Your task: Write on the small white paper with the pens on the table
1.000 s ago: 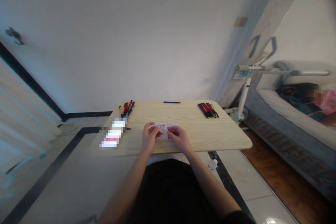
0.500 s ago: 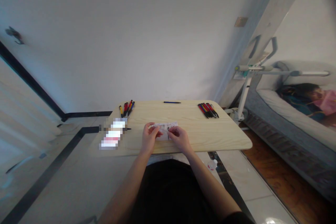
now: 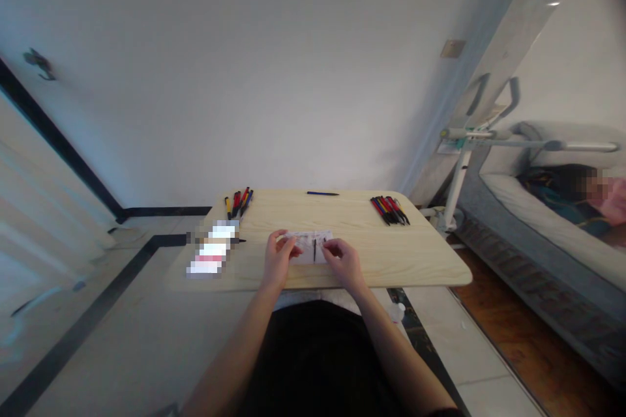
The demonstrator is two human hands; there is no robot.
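Observation:
A white sheet with grey markings [image 3: 303, 258] lies near the table's front edge, between my two hands. Upright across it, as seen from above, is a thin dark stick [image 3: 314, 251]. My left hand [image 3: 278, 259] rests at the sheet's left edge, fingers curled and thumb near the forefinger; what they hold, if anything, is too small to make out. At the right edge, my right hand [image 3: 343, 263] is closed in a pinch, with a small dark spot at its fingertips that I cannot identify.
Pens in several colours [image 3: 239, 202] lie at the table's back left, and a row of pens [image 3: 389, 210] at the back right. One blue pen [image 3: 323, 193] is by the far edge. A blurred-out bright object [image 3: 212, 251] sits left. A person lies on the sofa [image 3: 499, 208].
My right hand has shifted slightly right, off the middle of the sheet, uncovering the thin dark stick. My left hand stays almost in place. The view has tilted slightly.

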